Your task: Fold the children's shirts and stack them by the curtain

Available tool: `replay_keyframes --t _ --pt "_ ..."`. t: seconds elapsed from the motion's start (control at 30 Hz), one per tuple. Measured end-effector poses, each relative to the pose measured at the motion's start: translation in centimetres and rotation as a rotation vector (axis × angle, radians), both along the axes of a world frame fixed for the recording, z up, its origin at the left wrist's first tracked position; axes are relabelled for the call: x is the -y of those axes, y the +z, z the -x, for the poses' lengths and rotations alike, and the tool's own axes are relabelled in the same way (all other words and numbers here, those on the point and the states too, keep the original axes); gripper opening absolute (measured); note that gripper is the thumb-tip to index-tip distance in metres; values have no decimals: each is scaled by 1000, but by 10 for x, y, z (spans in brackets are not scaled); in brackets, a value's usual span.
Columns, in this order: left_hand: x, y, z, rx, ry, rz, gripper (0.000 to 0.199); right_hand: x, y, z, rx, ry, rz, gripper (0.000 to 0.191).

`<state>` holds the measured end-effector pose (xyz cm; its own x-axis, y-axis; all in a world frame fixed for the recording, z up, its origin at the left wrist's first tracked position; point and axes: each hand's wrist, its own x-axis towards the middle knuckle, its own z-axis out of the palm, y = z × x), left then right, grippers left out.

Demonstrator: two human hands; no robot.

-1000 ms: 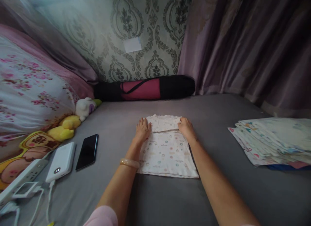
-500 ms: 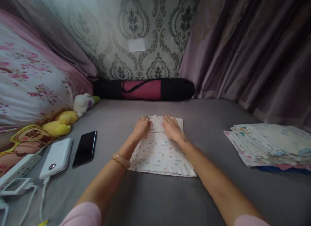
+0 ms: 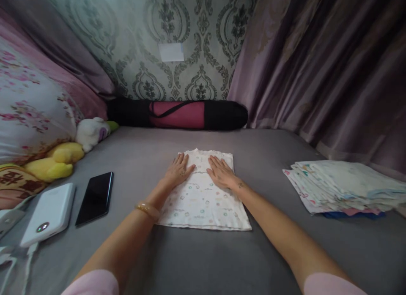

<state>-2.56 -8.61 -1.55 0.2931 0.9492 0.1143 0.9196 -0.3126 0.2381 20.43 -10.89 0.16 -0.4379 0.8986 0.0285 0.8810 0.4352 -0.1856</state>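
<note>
A white cotton cloth item (image 3: 203, 202) with small coloured prints lies flat on the grey sheet in front of me; whether it is a garment or a plain cloth I cannot tell. Its far part is folded over, and the fold's edge runs across it between my hands. Resting flat on the upper left side is my left hand (image 3: 179, 170), fingers spread, a bangle on the wrist. On the upper right side my right hand (image 3: 221, 172) lies palm down, fingers stretched out. Neither hand grips anything.
To the right sits a stack of folded printed cloths (image 3: 345, 187). On the left are a black phone (image 3: 95, 198), a white power bank (image 3: 49, 214) with a cable, and plush toys (image 3: 52, 164). A black and pink roll bag (image 3: 177, 114) lies along the wall.
My hands have moved apart over the folded part, the left one outward to the left. The fingers are now spread flatter. The whole view has shifted slightly.
</note>
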Motion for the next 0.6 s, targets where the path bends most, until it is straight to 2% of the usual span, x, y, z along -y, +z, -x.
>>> replay_keyframes --t 0.13,0.27,0.47,0.6 --pt "1 0 0 4 17 32 75 3 1 -30 49 -40 -32 65" --pt "2 1 0 -2 16 33 76 4 -4 -51 3 -37 -24 65" --pt "0 1 3 -30 10 38 76 2 -8 -56 -61 -30 5 64" --pt "12 15 -5 -87 7 -24 72 6 -1 -52 -50 -43 19 63"
